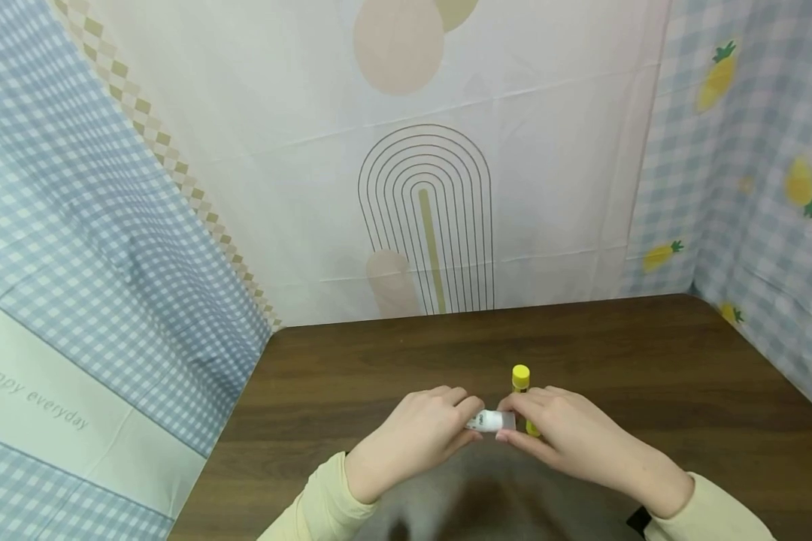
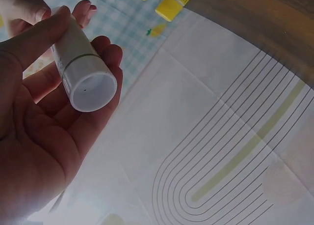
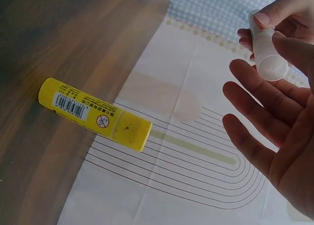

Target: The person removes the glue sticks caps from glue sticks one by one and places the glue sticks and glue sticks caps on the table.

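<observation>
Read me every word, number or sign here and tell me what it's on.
"happy everyday": pale cloth band at left.
Red crossed-out circle, its inside unclear: yellow stick.
Barcode digits and other print, same stick: too small to read.
Print on the white tube: too small to read.

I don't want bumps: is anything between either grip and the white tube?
Nothing visible: the left grip and right grip both hold the white tube. The yellow stick is beyond the right grip, not in between.

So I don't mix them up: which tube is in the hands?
The white tube, held by the left hand and the right hand; the yellow tube in the right wrist view is in neither.
</observation>
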{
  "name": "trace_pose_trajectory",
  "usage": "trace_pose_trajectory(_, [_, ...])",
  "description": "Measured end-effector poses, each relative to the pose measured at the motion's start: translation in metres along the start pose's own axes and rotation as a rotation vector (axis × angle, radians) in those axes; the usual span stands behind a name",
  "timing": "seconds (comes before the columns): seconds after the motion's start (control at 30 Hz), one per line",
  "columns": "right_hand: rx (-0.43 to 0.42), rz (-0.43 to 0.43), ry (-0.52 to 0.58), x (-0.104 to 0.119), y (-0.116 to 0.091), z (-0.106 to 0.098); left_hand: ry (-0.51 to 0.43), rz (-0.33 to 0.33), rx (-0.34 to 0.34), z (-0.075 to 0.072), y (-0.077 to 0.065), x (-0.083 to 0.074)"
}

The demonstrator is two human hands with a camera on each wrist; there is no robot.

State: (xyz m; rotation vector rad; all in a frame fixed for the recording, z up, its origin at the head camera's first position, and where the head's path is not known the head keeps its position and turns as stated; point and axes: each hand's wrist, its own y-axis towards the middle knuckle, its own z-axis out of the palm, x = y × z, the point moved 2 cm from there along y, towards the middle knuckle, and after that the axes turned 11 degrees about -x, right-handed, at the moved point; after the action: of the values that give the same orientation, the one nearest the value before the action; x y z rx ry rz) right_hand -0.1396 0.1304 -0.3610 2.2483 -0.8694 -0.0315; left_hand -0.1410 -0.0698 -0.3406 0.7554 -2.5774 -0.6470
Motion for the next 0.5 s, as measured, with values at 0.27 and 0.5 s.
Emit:
trace_pose_trajectory(0.27, [-0.010, -0.022, 0.027, 0.0008, -0.0004, 0.0008, -0.014, -0.011, 0.023, -0.0002, -0.0043, 0.0016])
trace_pose_trajectory(0.5, [-0.014, -0.023, -0.002, -0.0024, -0.0046, -0.0013, -0.019, -0.023, 0.008, -0.0006, -0.0083, 0.0042])
